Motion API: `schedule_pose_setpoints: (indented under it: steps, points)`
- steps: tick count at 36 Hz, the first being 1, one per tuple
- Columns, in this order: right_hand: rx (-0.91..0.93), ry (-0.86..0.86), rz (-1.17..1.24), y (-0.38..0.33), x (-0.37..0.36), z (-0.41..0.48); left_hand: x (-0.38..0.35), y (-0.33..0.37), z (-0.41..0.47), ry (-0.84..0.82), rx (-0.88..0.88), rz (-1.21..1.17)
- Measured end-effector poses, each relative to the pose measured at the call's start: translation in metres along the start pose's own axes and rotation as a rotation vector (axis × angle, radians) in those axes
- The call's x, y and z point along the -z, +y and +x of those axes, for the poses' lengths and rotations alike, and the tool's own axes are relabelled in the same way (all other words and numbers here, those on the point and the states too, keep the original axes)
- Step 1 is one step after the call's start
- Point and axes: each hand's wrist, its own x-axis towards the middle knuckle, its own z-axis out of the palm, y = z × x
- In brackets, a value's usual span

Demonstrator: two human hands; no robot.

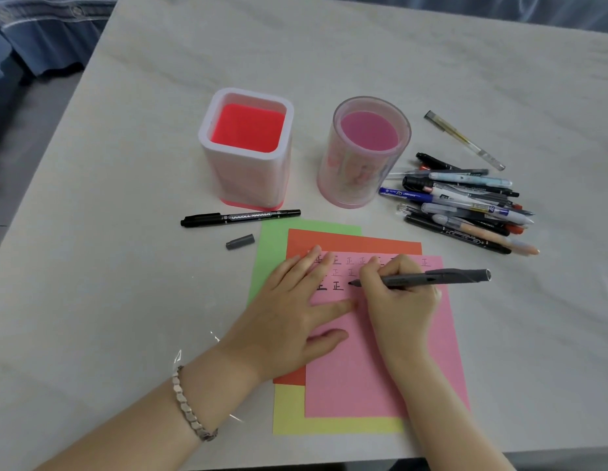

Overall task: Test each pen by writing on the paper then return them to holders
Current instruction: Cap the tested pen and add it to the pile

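1. Currently the right hand (401,294) reaches in from the lower right of the frame, wrist bent and knuckles up, over the upper part of the pink paper (381,368) at lower centre.
2. The left hand (296,317) comes from the lower left and lies palm down, with a bracelet (190,406) on its wrist. Its thumb stretches toward the right hand.
3. Both forearms are cut off by the bottom edge. The two hands cover parts of the rows of written characters, and the upper rows are too faint to read. The orange sheet (347,241), green sheet (272,253) and yellow sheet (296,416) show only as borders under the pink one.
4. The right hand's fingers curl round the grey pen (432,278) and pinch it near the tip. The tip seems to touch the paper just right of two dark characters, though blur makes contact uncertain. The pen's back end points toward the frame's right.
5. The left hand holds nothing. Its fingers are straight and spread, pressing on the paper's left edge.
6. Above the sheets the square holder (248,151) and round holder (364,154) stand upright side by side on the table (330,62). A pile of pens (466,205) lies right of the round one. A black marker (241,217) lies in front of the square one, with a grey cap (240,242) just below it.
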Motion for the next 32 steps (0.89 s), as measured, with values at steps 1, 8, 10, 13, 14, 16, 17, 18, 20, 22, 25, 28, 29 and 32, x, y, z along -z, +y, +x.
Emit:
schedule_pose_setpoints:
  steps: [1, 8, 10, 13, 14, 16, 17, 18, 20, 22, 25, 28, 29, 32]
  points:
    - [0.0, 0.005, -0.001, 0.0003, 0.0001, -0.0002, 0.0, 0.0001, 0.0001, 0.001, -0.001, -0.002]
    - [-0.029, 0.037, 0.002, 0.0005, 0.0006, 0.0008, 0.0002, -0.0003, 0.0003, 0.0, -0.001, -0.006]
    - [-0.026, 0.029, 0.006, 0.001, 0.0007, 0.0008, 0.0006, 0.0002, 0.0004, 0.002, -0.003, -0.006]
    - [-0.019, 0.023, -0.002, 0.0019, 0.0008, 0.0011, 0.0012, 0.0007, 0.0007, 0.001, 0.0, -0.009]
    - [-0.019, 0.02, -0.005, 0.0015, 0.0008, 0.001, 0.0015, 0.0008, 0.0006, 0.0, 0.001, -0.01]
    - [-0.024, 0.012, -0.013, 0.0011, 0.0009, 0.0009, 0.0018, 0.001, 0.0004, -0.001, 0.003, -0.01]
    - [-0.03, 0.007, -0.019, 0.0013, 0.001, 0.0005, 0.0021, 0.0012, 0.0004, -0.003, 0.004, -0.008]
    - [-0.042, 0.002, -0.024, 0.0014, 0.0015, 0.0005, 0.0024, 0.0014, 0.0004, -0.006, 0.006, -0.006]
    - [-0.076, -0.002, -0.02, 0.0014, 0.0021, 0.0004, 0.0028, 0.0014, 0.0006, -0.014, 0.008, -0.001]
    - [-0.093, 0.003, -0.016, 0.0016, 0.0023, 0.0012, 0.0027, 0.001, 0.0006, -0.017, 0.007, 0.0]
    - [-0.087, 0.005, -0.012, 0.0004, 0.0022, 0.0006, 0.0023, 0.0007, 0.0005, -0.014, 0.006, 0.001]
    - [-0.099, 0.003, -0.003, -0.0002, 0.0028, -0.001, 0.0022, 0.0009, 0.0006, -0.012, 0.003, 0.004]
    - [-0.111, 0.006, 0.0, -0.0002, 0.0031, -0.0012, 0.0021, 0.0008, 0.0008, -0.011, 0.002, 0.004]
    - [-0.123, 0.006, 0.021, 0.0004, 0.0038, 0.0001, 0.0024, 0.001, 0.0009, -0.01, 0.003, 0.0]
